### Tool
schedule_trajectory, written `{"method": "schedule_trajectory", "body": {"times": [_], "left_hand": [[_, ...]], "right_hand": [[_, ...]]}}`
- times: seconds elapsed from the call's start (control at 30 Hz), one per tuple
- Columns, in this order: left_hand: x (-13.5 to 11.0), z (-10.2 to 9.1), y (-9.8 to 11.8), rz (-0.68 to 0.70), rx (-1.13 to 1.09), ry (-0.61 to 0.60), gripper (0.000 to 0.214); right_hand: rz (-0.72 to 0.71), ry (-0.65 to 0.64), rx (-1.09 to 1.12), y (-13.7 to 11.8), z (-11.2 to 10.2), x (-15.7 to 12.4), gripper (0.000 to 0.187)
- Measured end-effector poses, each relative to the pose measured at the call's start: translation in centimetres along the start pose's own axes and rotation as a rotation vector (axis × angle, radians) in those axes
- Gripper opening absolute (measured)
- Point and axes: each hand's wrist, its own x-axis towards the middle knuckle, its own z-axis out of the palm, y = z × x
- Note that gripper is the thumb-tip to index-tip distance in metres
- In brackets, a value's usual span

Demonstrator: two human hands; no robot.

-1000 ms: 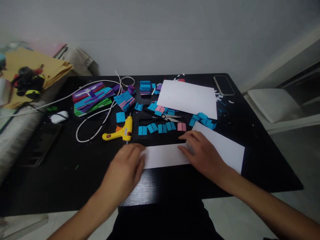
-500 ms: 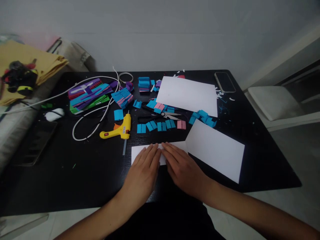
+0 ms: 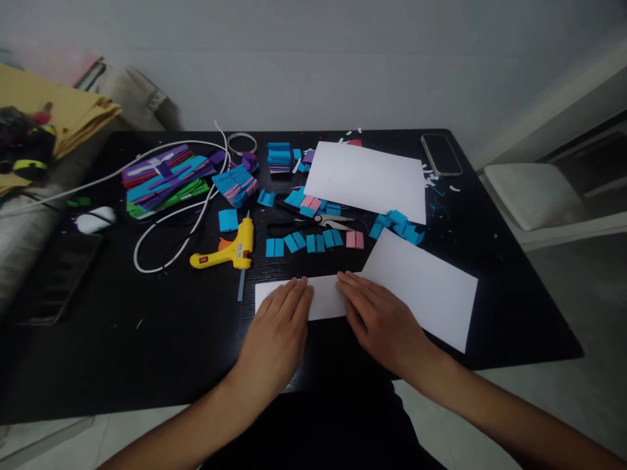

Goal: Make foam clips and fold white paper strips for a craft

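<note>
A white paper strip (image 3: 324,295) lies flat on the black table (image 3: 161,339) near its front edge. My left hand (image 3: 279,333) rests on the strip's left part, fingers stretched flat and together. My right hand (image 3: 382,320) presses the strip's right end, fingers flat too. A white sheet (image 3: 424,287) lies just right of the strip, its corner touching it. Neither hand holds anything.
Behind the strip lie a yellow glue gun (image 3: 226,251) with white cable (image 3: 161,225), black scissors (image 3: 304,223), several blue and pink folded paper pieces (image 3: 313,243), a coloured paper stack (image 3: 164,179), a larger white sheet (image 3: 369,179) and a phone (image 3: 439,154).
Both hands came together at the strip's middle, then slid a little apart along it. The view has shifted slightly.
</note>
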Motion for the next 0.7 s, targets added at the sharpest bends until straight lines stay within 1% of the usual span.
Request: {"method": "schedule_trajectory", "body": {"times": [0.1,0.2,0.3,0.4,0.5,0.57,0.63,0.67,0.7], "left_hand": [[-0.2,-0.4,-0.3,0.005,0.055,0.031,0.043],[-0.9,-1.2,-1.1,-0.004,0.081,0.038,0.04],[-1.8,-1.9,-2.1,-0.059,0.089,0.032,0.041],[-2.4,-2.2,-2.6,-0.117,0.084,0.028,0.044],[-2.6,-2.0,-2.5,-0.127,0.082,0.031,0.043],[-2.5,-1.9,-2.3,-0.111,0.1,0.039,0.042],[-2.5,-1.7,-2.3,-0.086,0.128,0.048,0.042],[-2.5,-1.7,-2.3,-0.073,0.143,0.053,0.041],[-2.5,-1.7,-2.3,-0.06,0.157,0.058,0.041]], "right_hand": [[-0.006,-0.006,-0.006,0.1,0.0,0.0,0.045],[-0.01,-0.019,-0.025,0.2,0.0,0.0,0.043],[-0.018,-0.02,-0.039,0.2,-0.2,0.0,0.041],[-0.019,-0.031,-0.055,-0.1,-0.6,0.5,0.038],[0.017,-0.009,-0.037,-0.9,-0.6,2.0,0.029],[0.057,-0.021,0.038,-1.7,-0.3,3.7,0.023],[0.091,-0.091,0.136,-2.6,0.4,5.5,0.016],[0.107,-0.165,0.164,-3.0,0.7,6.4,0.015],[0.119,-0.214,0.154,-3.4,1.0,7.2,0.017]]}}
